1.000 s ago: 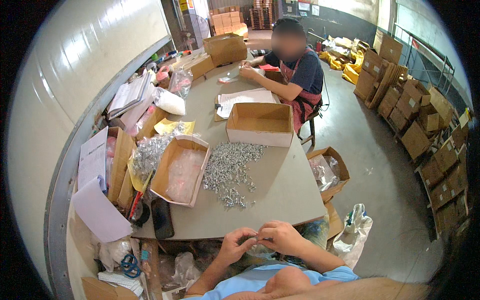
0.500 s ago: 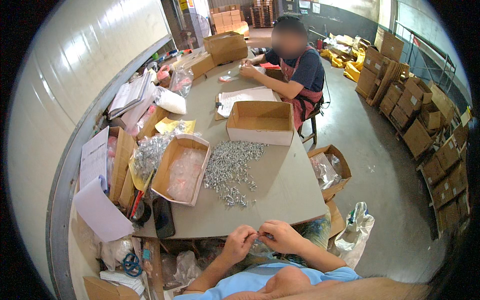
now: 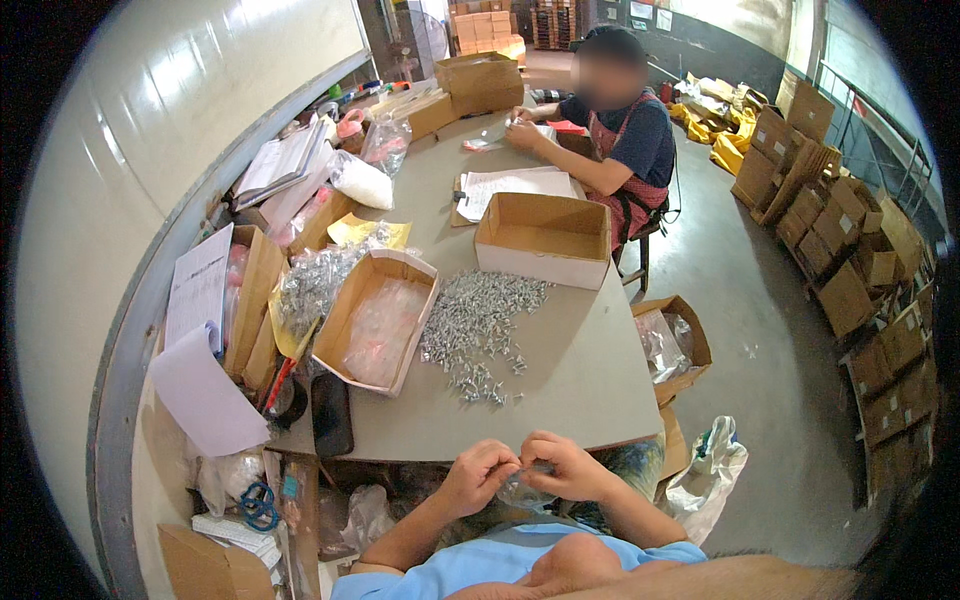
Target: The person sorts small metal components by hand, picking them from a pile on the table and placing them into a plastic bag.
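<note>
Just off the table's near edge, my left hand [image 3: 480,478] and my right hand [image 3: 562,466] meet with fingertips pinched together. Between and below them hangs a small clear plastic bag [image 3: 524,494], its upper edge held in the fingers of both hands. What is inside the bag I cannot make out. Ahead on the table lies a spread heap of small silvery screws [image 3: 478,325]. To its left an open carton [image 3: 376,320] holds clear plastic bags [image 3: 386,335]. Behind the heap stands an open, bare-bottomed cardboard box [image 3: 543,240].
A co-worker [image 3: 625,150] sits at the far right side, hands around a small bag, near a clipboard [image 3: 515,190]. A dark phone [image 3: 331,414] lies near the left corner. Papers and bagged parts crowd the left edge. A carton [image 3: 672,345] and a white sack [image 3: 707,478] stand right.
The view has shifted, moving the table slightly right in the picture. My hands have drawn a little apart, with more of the clear bag showing between them.
</note>
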Available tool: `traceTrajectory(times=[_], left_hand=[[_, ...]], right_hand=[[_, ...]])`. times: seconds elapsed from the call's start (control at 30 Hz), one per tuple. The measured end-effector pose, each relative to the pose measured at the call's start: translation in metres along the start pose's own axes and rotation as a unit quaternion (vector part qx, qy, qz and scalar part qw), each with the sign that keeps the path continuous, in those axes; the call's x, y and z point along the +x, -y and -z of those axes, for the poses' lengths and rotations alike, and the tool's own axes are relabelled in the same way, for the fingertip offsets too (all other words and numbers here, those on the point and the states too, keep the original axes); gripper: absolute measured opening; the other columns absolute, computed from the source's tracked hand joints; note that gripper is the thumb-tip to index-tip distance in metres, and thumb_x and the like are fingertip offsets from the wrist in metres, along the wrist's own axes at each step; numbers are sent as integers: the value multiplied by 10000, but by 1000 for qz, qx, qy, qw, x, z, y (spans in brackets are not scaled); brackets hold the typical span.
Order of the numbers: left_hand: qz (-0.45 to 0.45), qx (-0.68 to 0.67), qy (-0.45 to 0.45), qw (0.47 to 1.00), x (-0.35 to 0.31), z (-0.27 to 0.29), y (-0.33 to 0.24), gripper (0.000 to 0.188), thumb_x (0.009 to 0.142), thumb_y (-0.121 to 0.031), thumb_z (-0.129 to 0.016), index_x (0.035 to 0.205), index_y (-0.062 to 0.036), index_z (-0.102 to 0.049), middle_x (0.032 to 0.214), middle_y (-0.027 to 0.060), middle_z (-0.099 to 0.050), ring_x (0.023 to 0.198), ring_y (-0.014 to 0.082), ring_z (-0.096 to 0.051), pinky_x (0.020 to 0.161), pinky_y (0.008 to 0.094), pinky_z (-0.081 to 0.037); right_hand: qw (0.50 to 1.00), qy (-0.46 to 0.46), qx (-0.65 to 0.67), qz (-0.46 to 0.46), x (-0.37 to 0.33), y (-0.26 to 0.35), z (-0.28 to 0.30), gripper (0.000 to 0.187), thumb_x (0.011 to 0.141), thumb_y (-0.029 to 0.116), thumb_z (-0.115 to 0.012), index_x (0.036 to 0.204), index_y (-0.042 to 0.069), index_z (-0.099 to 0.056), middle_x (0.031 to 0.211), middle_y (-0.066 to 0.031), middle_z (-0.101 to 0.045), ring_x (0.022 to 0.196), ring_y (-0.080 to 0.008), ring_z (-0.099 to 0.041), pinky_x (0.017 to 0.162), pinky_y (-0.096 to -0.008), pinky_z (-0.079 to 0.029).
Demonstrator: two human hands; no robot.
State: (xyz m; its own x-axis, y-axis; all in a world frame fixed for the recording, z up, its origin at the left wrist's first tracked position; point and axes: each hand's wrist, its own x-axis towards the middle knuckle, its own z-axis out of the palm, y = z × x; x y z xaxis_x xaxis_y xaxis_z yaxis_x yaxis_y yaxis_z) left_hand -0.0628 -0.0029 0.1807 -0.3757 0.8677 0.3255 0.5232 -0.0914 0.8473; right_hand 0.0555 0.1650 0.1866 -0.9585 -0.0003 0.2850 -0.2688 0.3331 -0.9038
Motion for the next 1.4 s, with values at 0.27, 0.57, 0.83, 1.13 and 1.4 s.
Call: traceTrajectory(times=[0.27,0.57,0.83,1.13,1.4], left_hand=[[18,-35,19,999,-3,-2,0,179,913,-179,-579,860,-8,-581,813,116,-594,735,248,-578,662,325,-459],[140,-45,-170,974,-6,43,28,160,919,-166,-590,861,-17,-600,728,3,-564,649,70,-491,572,241,-414],[8,237,-447,863,76,223,58,151,890,-139,-593,935,5,-600,776,110,-606,692,196,-579,627,307,-455],[246,513,24,822,82,213,148,177,776,-181,-638,888,-52,-683,955,188,-646,890,341,-630,786,445,-494],[238,451,-117,852,86,214,125,195,805,-256,-632,833,-85,-721,851,155,-674,817,335,-647,728,442,-503]], right_hand=[[999,26,36,1,-3,1,4,84,790,26,-595,842,19,-530,873,-101,-515,823,-254,-519,723,-333,-432],[998,-38,-3,-51,-10,-19,9,57,751,24,-580,792,18,-540,787,-110,-530,777,-284,-536,695,-355,-448],[981,-117,-50,-146,-20,-42,6,48,756,19,-622,785,22,-584,792,-105,-577,755,-265,-575,671,-326,-468],[982,-105,-71,-142,-19,-45,12,55,769,27,-640,797,16,-595,801,-98,-577,728,-217,-582,635,-301,-475],[983,-111,-58,-135,-21,-49,14,56,783,18,-633,830,14,-605,812,-92,-563,726,-202,-574,644,-284,-462]])
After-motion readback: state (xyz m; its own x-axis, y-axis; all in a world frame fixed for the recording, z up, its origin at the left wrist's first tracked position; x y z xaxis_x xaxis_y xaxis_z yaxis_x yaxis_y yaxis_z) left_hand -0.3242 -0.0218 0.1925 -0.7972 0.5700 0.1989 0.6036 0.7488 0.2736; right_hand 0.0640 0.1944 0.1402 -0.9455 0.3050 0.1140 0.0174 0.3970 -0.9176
